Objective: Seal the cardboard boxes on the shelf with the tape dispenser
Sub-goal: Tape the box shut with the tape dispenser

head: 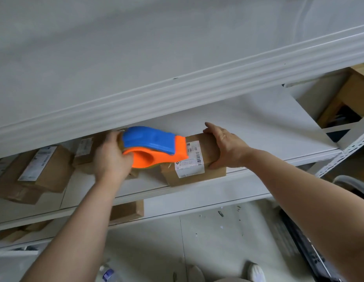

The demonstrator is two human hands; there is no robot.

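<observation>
Cardboard box (pixel 197 180) lies on the shelf (pixel 258 127), long axis left to right; the right hand (pixel 227 146) clasps its right end with curled fingers, the left hand (pixel 111 157) grips the tape dispenser (pixel 154 146) over its left end.

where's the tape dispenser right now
The blue and orange plastic tape dispenser is mid-frame in the head view, gripped by the left hand over the left end of the labelled brown cardboard box.
</observation>
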